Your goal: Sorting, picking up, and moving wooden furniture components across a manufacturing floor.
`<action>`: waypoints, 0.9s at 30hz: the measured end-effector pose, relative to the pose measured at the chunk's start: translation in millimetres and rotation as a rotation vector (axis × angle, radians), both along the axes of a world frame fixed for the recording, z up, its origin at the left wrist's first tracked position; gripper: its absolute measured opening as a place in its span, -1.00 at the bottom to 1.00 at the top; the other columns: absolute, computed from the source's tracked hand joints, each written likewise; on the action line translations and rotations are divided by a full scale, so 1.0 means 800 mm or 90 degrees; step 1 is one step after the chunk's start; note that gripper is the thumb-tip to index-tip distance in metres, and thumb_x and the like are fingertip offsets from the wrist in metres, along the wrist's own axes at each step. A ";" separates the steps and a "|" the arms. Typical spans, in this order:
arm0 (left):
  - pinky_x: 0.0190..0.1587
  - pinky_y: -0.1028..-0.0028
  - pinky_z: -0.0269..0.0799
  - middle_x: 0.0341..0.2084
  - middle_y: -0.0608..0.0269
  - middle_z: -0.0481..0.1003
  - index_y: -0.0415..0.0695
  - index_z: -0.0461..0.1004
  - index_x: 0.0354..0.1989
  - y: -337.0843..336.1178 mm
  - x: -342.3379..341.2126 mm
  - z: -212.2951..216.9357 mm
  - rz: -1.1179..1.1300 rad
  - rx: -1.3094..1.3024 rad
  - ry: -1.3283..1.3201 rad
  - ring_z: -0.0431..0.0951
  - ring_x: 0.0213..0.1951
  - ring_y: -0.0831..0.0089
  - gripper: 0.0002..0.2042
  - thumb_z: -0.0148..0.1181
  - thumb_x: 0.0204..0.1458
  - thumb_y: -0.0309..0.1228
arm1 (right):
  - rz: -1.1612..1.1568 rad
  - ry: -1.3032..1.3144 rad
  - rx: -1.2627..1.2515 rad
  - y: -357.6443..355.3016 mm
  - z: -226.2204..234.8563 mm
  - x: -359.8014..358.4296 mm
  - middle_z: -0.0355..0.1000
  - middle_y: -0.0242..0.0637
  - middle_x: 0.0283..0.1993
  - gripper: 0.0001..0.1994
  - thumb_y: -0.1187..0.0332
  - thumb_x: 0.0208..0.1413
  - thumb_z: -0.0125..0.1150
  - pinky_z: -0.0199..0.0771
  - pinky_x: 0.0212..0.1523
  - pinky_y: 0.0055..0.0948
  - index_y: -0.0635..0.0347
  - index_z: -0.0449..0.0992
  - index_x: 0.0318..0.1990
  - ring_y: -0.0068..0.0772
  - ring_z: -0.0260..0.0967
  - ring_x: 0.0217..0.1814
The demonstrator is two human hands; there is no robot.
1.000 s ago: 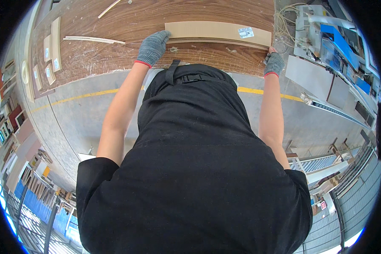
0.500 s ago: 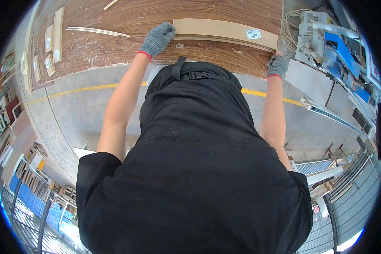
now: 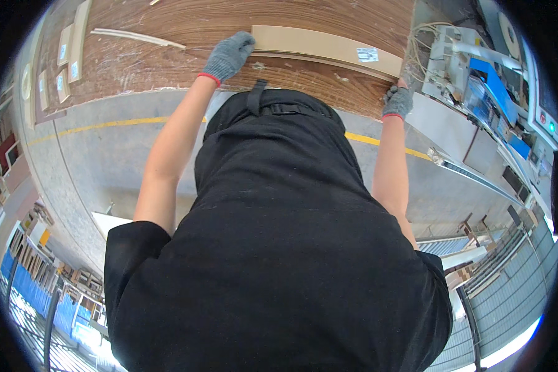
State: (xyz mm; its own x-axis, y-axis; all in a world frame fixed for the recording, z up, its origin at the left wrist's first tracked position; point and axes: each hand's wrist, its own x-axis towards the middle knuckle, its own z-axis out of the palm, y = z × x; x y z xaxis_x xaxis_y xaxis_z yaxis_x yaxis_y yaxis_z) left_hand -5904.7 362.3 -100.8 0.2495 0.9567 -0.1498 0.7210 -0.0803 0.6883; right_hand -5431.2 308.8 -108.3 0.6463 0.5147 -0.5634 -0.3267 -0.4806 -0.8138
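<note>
A long light-beige board (image 3: 316, 42) lies lengthwise near the front edge of the wooden worktable (image 3: 155, 68). A white printed label (image 3: 367, 54) is stuck near its right end. Below its near edge shows a second thin edge, perhaps another board under it. My left hand (image 3: 230, 56), in a grey knit glove with a red cuff, is closed at the board's left end. At the right end my right hand (image 3: 398, 101), gloved alike with bare fingertips, has its fingers curled against the board's corner. The undersides of both grips are hidden.
Thin wooden strips (image 3: 136, 37) lie left of my left hand. Several short labelled boards (image 3: 64, 85) rest at the table's left end. To the right stands a machine with a blue part (image 3: 493, 84), beside coiled cable (image 3: 418, 46). A yellow line (image 3: 124, 126) crosses the floor.
The whole view has shifted slightly, with the table's things sitting a little further left. Both hands stay at the board's two ends, and the board keeps its place between them.
</note>
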 end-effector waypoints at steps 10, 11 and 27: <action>-0.13 0.12 0.52 -0.23 -0.04 0.60 -0.08 0.51 -0.11 -0.010 0.009 -0.014 0.024 0.048 0.024 0.60 -0.14 -0.06 -0.80 0.18 0.21 -0.26 | -0.063 0.040 -0.021 -0.001 0.002 0.001 0.34 -0.37 -0.63 -0.75 0.09 0.21 0.18 0.27 -0.75 -0.39 0.05 0.51 -0.29 -0.45 0.21 -0.72; -0.15 0.11 0.52 -0.25 -0.03 0.61 -0.08 0.51 -0.12 -0.012 0.008 -0.017 0.047 0.056 0.024 0.60 -0.16 -0.07 -0.80 0.18 0.20 -0.26 | -0.054 0.046 -0.025 0.002 0.003 -0.003 0.36 -0.37 -0.62 -0.76 0.09 0.21 0.19 0.28 -0.74 -0.41 0.06 0.51 -0.26 -0.47 0.22 -0.72; -0.10 0.15 0.51 -0.27 -0.02 0.58 -0.13 0.52 -0.19 -0.028 0.030 -0.005 0.031 0.202 0.076 0.59 -0.18 0.00 -0.82 0.08 0.24 -0.30 | -0.006 0.026 0.036 -0.007 -0.001 -0.001 0.43 -0.32 -0.53 -0.82 0.26 0.22 0.22 0.34 -0.71 -0.44 0.18 0.54 -0.29 -0.49 0.31 -0.65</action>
State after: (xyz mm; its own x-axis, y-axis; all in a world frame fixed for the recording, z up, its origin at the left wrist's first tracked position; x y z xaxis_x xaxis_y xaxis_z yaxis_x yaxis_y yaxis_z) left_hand -5880.9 340.3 -104.7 0.2013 0.9706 0.1319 0.8034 -0.2406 0.5447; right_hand -5431.9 303.0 -109.0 0.6292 0.5399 -0.5592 -0.3642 -0.4308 -0.8257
